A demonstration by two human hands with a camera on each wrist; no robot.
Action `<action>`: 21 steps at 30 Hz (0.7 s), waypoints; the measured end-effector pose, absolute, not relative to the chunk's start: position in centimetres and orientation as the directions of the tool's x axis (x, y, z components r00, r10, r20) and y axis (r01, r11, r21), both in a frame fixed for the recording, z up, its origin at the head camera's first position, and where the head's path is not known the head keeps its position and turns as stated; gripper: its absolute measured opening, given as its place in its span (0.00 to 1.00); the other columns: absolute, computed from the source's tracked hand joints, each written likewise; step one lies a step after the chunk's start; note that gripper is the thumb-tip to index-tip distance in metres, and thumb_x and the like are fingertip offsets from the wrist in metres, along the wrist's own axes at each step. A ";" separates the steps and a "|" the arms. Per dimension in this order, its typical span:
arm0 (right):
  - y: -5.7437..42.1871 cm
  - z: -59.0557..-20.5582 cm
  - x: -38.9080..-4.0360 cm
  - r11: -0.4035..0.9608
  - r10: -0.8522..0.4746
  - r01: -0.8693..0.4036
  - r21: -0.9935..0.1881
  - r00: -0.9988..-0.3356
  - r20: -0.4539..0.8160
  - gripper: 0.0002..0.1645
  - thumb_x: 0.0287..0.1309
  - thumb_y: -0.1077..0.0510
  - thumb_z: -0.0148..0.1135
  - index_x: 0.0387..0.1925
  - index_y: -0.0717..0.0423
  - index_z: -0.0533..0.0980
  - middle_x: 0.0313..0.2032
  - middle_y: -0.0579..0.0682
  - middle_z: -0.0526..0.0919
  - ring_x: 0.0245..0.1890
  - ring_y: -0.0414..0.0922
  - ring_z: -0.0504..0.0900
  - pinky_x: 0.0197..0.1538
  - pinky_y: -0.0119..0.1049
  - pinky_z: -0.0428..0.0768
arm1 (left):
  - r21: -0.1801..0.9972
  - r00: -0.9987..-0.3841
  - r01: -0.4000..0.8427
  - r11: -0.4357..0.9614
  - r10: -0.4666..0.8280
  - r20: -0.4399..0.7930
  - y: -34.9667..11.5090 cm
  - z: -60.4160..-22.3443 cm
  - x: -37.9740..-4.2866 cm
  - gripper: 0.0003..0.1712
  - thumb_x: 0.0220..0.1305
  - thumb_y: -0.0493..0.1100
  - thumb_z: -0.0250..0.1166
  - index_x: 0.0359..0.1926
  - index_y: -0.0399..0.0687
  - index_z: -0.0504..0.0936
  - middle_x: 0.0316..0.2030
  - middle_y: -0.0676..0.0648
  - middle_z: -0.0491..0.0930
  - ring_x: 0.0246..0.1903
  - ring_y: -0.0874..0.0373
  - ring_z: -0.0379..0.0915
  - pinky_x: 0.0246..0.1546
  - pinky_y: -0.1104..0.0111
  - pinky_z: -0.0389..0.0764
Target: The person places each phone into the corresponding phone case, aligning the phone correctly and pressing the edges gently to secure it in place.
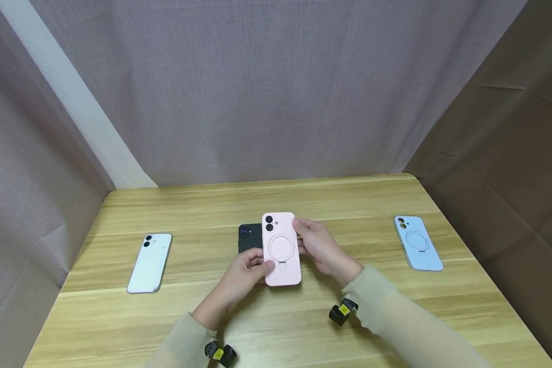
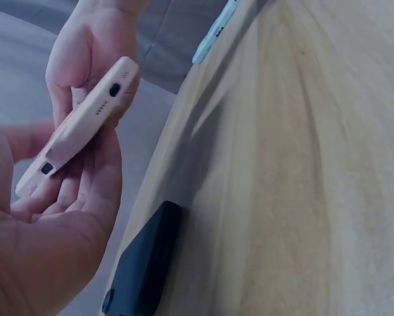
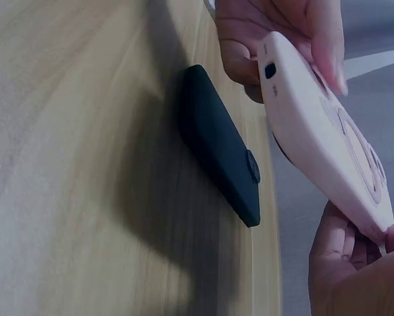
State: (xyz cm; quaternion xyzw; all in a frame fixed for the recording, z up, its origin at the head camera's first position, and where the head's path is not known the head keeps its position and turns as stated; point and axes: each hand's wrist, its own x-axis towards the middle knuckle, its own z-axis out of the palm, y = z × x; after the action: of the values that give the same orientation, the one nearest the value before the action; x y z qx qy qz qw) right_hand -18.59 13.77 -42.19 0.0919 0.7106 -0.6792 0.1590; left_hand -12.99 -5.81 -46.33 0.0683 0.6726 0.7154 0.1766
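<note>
A phone in a pink case [image 1: 282,273] is held up over the middle of the table, its ringed back facing up and dark camera lenses at the upper left. My left hand [image 1: 243,278] grips its lower left edge, thumb on the back and fingers underneath. On the upper right edge, my right hand [image 1: 323,249] pinches it with the thumb on top. The right wrist view shows the pink case [image 3: 308,125] tilted above the wood. Below it lies a black phone [image 1: 249,236], partly hidden in the head view but plainer in the right wrist view.
At the left of the wooden table [image 1: 202,204] lies a white phone [image 1: 149,266], camera side up. A light blue phone case [image 1: 425,258] with a ring lies at the right, wood showing through its camera holes. Grey curtains [image 1: 267,102] hang behind.
</note>
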 end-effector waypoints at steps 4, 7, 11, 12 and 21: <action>13.6 -42.2 -18.3 0.057 -0.133 0.343 -0.937 -0.928 -0.348 0.27 0.73 0.47 0.47 0.61 0.61 0.70 0.43 0.57 0.80 0.39 0.47 0.80 0.50 0.45 0.79 | 0.978 -0.937 -0.193 -0.077 0.309 -0.161 -5.9 -46.2 -13.1 0.17 0.66 0.38 0.63 0.53 0.33 0.74 0.41 0.41 0.82 0.39 0.54 0.80 0.41 0.63 0.82; 13.5 -42.2 -18.2 0.044 -0.149 0.329 -0.943 -0.931 -0.332 0.27 0.72 0.45 0.47 0.60 0.60 0.70 0.44 0.57 0.79 0.40 0.48 0.80 0.50 0.45 0.79 | 0.973 -0.942 -0.205 -0.106 0.293 -0.167 -6.0 -46.0 -13.0 0.18 0.66 0.37 0.62 0.53 0.33 0.73 0.41 0.41 0.82 0.39 0.54 0.80 0.42 0.61 0.82; 13.4 -42.3 -17.8 0.042 -0.193 0.321 -0.946 -0.927 -0.323 0.27 0.71 0.46 0.49 0.58 0.62 0.71 0.44 0.57 0.79 0.40 0.47 0.80 0.46 0.43 0.80 | 0.968 -0.953 -0.200 -0.152 0.260 -0.156 -6.1 -45.9 -13.1 0.17 0.66 0.35 0.61 0.53 0.31 0.73 0.42 0.41 0.81 0.39 0.54 0.80 0.43 0.60 0.82; 13.4 -42.4 -17.6 0.042 -0.208 0.320 -0.946 -0.924 -0.322 0.26 0.71 0.46 0.50 0.58 0.63 0.71 0.44 0.57 0.79 0.39 0.47 0.80 0.45 0.42 0.81 | 0.967 -0.957 -0.194 -0.163 0.248 -0.150 -6.1 -45.9 -13.2 0.17 0.66 0.35 0.61 0.53 0.31 0.73 0.42 0.41 0.81 0.39 0.54 0.80 0.43 0.60 0.82; 13.8 -43.7 -16.6 0.020 -0.449 0.270 -0.963 -0.858 -0.250 0.23 0.71 0.53 0.53 0.55 0.69 0.68 0.47 0.60 0.78 0.42 0.49 0.81 0.47 0.45 0.81 | 0.961 -0.984 -0.158 -0.226 0.119 -0.133 -6.5 -45.7 -13.8 0.14 0.67 0.34 0.59 0.52 0.32 0.73 0.44 0.39 0.80 0.39 0.53 0.79 0.43 0.59 0.82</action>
State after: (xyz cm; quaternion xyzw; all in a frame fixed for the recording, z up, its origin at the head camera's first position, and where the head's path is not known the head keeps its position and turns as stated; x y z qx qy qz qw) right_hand -16.61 13.77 -43.71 -0.0673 0.6658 -0.6968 0.2580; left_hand -13.76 -6.54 -45.73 -0.0158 0.6157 0.7829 0.0882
